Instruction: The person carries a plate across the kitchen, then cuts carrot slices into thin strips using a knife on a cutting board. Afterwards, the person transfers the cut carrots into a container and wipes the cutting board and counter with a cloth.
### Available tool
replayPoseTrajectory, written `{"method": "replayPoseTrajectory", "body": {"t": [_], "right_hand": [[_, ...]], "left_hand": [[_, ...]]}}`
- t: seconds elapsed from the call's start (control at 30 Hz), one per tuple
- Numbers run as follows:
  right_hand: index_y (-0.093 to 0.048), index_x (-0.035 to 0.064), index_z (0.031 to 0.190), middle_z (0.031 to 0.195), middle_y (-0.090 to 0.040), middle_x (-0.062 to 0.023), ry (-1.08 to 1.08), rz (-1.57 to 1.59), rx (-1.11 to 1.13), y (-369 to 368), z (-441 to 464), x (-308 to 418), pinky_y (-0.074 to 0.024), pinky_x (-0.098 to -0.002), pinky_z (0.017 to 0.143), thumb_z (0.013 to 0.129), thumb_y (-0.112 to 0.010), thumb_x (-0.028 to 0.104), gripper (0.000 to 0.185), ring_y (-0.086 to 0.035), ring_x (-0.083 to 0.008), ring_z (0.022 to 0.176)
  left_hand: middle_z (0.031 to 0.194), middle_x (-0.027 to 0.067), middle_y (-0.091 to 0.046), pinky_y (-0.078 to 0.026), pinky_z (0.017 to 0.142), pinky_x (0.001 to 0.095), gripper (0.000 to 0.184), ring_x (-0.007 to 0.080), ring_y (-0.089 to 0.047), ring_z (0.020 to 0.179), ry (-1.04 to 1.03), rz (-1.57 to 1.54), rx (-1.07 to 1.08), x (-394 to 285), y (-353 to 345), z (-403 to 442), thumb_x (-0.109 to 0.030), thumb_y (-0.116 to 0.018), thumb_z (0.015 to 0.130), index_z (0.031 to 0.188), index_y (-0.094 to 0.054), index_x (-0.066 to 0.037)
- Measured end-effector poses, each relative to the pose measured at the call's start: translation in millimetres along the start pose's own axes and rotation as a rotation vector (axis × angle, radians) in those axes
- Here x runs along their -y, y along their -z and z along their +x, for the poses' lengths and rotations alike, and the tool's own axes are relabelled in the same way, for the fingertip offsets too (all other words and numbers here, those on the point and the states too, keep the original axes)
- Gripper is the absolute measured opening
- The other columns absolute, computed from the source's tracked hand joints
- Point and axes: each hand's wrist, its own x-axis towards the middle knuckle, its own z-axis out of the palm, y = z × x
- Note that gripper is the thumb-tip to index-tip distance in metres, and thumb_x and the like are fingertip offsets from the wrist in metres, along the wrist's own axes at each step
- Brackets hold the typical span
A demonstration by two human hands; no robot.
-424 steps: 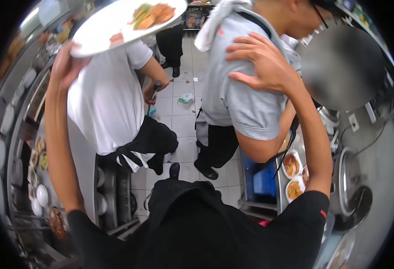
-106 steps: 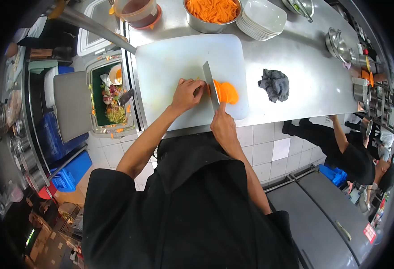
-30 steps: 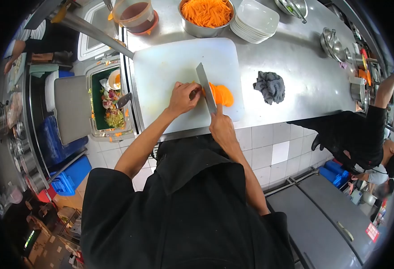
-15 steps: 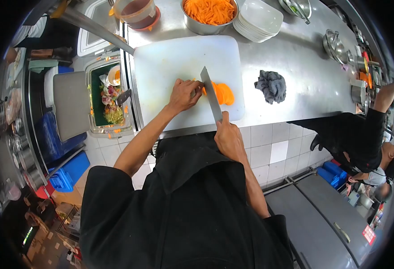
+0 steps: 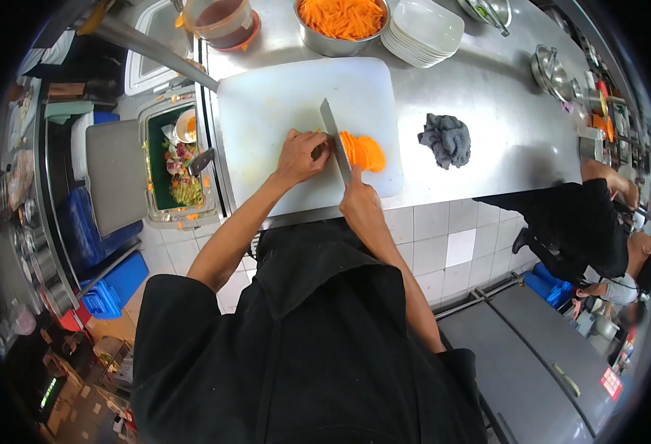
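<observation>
My right hand (image 5: 362,206) is wrapped round the handle of a kitchen knife (image 5: 335,135), whose blade points away from me over the white cutting board (image 5: 266,96). Just left of the blade, my left hand (image 5: 301,157) is closed with curled fingers on a carrot. Those fingers and the blade mostly hide the piece being held. Round orange carrot slices (image 5: 370,155) lie overlapping on the board, directly right of the blade.
Beyond the board stand a metal bowl of shredded carrot (image 5: 340,18), stacked white plates (image 5: 421,33) and a tub of dark liquid (image 5: 218,21). A grey cloth (image 5: 446,140) lies to the right. On the left is a bin of scraps (image 5: 181,166). Another person (image 5: 562,229) works at right.
The knife and my right hand have shifted slightly left and away from me. More cut slices show right of the blade. My left hand has moved slightly left, still curled.
</observation>
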Motion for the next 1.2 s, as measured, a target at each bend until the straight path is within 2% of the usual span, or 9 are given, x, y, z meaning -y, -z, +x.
{"method": "replayPoseTrajectory", "body": {"t": [0.13,0.23,0.3,0.53,0.73,0.83,0.93,1.0,1.2], "right_hand": [[-0.039,-0.0069,0.12,0.077,-0.06,-0.0301,-0.158,-0.05,0.085,-10.0,4.7,-1.4,-0.0487,-0.0542,0.066,0.088,-0.055,0.004,0.038,-0.062,-0.0472,0.073],[-0.042,-0.0034,0.124,0.105,-0.056,-0.0309,0.069,-0.248,-0.178,-6.0,11.6,6.5,-0.0488,-0.0545,0.076,0.08,-0.059,0.004,0.047,-0.061,-0.0473,0.087],[-0.046,0.001,0.125,0.121,-0.047,-0.0288,-0.113,0.117,0.031,6.3,25.3,15.4,-0.0469,-0.0547,0.084,0.075,-0.059,0.004,0.051,-0.058,-0.0483,0.095],[-0.049,0.0004,0.124,0.111,-0.055,-0.03,-0.124,0.0,0.007,5.2,12.0,7.9,-0.0485,-0.054,0.082,0.081,-0.057,0.006,0.045,-0.06,-0.048,0.088],[-0.058,-0.0069,0.106,0.07,-0.061,-0.0275,-0.063,0.158,-0.015,41.9,-9.9,-6.2,-0.0472,-0.0529,0.06,0.094,-0.052,0.011,0.022,-0.062,-0.0454,0.065],[-0.058,-0.0069,0.097,0.068,-0.059,-0.0295,-0.068,0.132,-0.232,74.3,-18.0,-6.7,-0.0454,-0.0529,0.059,0.095,-0.053,0.012,0.02,-0.06,-0.0466,0.065],[-0.06,-0.004,0.096,0.068,-0.059,-0.0269,-0.131,0.067,-0.344,96.4,-19.9,-20.6,-0.0443,-0.0447,0.053,0.096,-0.054,0.013,0.018,-0.061,-0.0427,0.061],[-0.059,-0.0052,0.098,0.071,-0.061,-0.0279,-0.118,0.079,-0.377,103.7,-21.6,-31.5,-0.0458,-0.0486,0.056,0.096,-0.053,0.01,0.017,-0.062,-0.0444,0.064],[-0.06,-0.0047,0.098,0.07,-0.061,-0.0268,-0.261,0.14,-0.308,107.9,-34.2,-46.3,-0.0454,-0.047,0.056,0.095,-0.053,0.01,0.017,-0.062,-0.0437,0.064]], "left_hand": [[0.076,0.0044,-0.064,-0.037,0.074,0.0356,0.013,0.0227,-0.059,0.072,0.023,0.017,0.001,8.5,-3.0,-1.9,-0.016,-0.068,0.077,0.088,-0.062,-0.012],[0.077,0.006,-0.065,-0.039,0.075,0.0365,0.016,0.0244,-0.061,0.074,0.012,0.002,-0.03,8.4,-5.8,-2.3,-0.016,-0.069,0.075,0.088,-0.062,-0.01],[0.078,0.0064,-0.065,-0.041,0.076,0.0369,0.017,0.0247,-0.062,0.074,0.02,-0.006,-0.053,9.2,-7.1,-3.8,-0.015,-0.07,0.075,0.088,-0.062,-0.009],[0.076,0.0049,-0.065,-0.04,0.075,0.0355,0.016,0.0241,-0.062,0.072,0.041,-0.019,-0.044,7.5,-6.8,-2.0,-0.013,-0.07,0.075,0.089,-0.063,-0.009],[0.074,-0.0003,-0.065,-0.039,0.074,0.035,0.012,0.0185,-0.062,0.071,0.098,-0.046,0.017,-2.9,-5.0,1.4,-0.013,-0.07,0.077,0.088,-0.064,-0.012],[0.084,-0.0004,-0.066,-0.04,0.077,0.0357,0.013,0.0186,-0.062,0.081,0.084,0.053,0.025,-3.3,-8.5,0.0,-0.013,-0.07,0.079,0.091,-0.065,-0.013],[0.114,0.0055,-0.063,-0.04,0.093,0.0407,0.026,0.0236,-0.058,0.108,-0.047,0.074,-0.054,-5.6,-12.5,5.6,-0.017,-0.067,0.082,0.108,-0.066,-0.015],[0.144,0.0093,-0.045,-0.029,0.111,0.0491,0.047,0.0292,-0.042,0.132,-0.187,0.169,0.163,-16.0,-17.3,14.1,-0.035,-0.061,0.089,0.134,-0.055,-0.022],[0.155,0.0086,-0.032,-0.018,0.115,0.0575,0.07,0.0297,-0.034,0.14,-0.388,0.282,0.31,-44.1,-25.5,34.8,-0.065,-0.05,0.088,0.149,-0.036,-0.033]]}}
